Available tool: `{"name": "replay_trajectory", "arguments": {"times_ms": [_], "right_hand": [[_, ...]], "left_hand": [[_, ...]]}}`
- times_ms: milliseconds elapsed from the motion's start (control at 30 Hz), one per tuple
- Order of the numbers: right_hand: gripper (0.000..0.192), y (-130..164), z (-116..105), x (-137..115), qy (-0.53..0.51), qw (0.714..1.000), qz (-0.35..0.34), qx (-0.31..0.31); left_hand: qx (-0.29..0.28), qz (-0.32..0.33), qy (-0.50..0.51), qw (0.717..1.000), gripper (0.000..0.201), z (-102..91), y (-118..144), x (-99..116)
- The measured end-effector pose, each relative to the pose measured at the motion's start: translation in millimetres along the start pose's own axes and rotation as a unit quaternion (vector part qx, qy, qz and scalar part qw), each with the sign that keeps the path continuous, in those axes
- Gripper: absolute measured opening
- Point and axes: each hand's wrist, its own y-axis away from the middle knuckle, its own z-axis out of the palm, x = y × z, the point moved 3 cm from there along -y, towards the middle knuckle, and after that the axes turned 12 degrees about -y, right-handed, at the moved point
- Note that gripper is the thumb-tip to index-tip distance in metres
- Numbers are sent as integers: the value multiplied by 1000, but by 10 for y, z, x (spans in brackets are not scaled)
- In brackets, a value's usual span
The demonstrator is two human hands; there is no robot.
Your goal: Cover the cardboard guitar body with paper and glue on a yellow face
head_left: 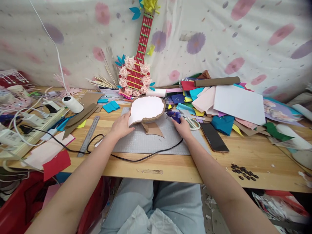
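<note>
My left hand [122, 125] grips the left edge of a rounded white panel [147, 108] with a brown cardboard rim, tilted above the grey cutting mat [136, 143]. Under it, a torn-looking brown cardboard piece [155, 129] rests on the mat. My right hand [182, 126] is closed around a blue glue gun [174, 116], its nozzle pointing left toward the panel's right edge. From the gun a black cord [146, 159] loops across the mat to the left. Just right of that hand lie scissors with pale green handles [194, 123].
A red paper guitar with pink flowers [134, 78] leans at the back. To the left are a steel ruler [89, 136], a thread spool [72, 104] and a power strip [31, 130]. A phone [214, 137], coloured paper [239, 104] and several black beads [244, 171] lie to the right.
</note>
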Motion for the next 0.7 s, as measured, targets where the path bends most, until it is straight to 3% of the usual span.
{"name": "replay_trajectory", "arguments": {"times_ms": [67, 133, 200, 300, 433, 567, 700], "right_hand": [[35, -13, -77, 9, -95, 994, 29, 52], [39, -11, -156, -79, -211, 973, 12, 97], [40, 13, -189, -262, -297, 950, -22, 94], [41, 92, -79, -583, -314, 949, -22, -5], [41, 239, 260, -791, -306, 938, 7, -160], [40, 311, 482, -694, -320, 931, 44, -172], [39, 336, 534, -608, -314, 928, 51, -196]], "left_hand": [[-16, -38, 13, 999, 83, -11, 27, -88], [-16, -72, 36, 997, 80, 5, 28, -131], [3, -108, 62, 992, 75, 49, -7, -107], [48, -142, 71, 986, 68, 139, -97, 52], [90, -121, 46, 988, 66, 211, -131, 301], [113, -101, 20, 988, 76, 160, -2, 360], [116, -128, 11, 985, 74, 90, 119, 295]]}}
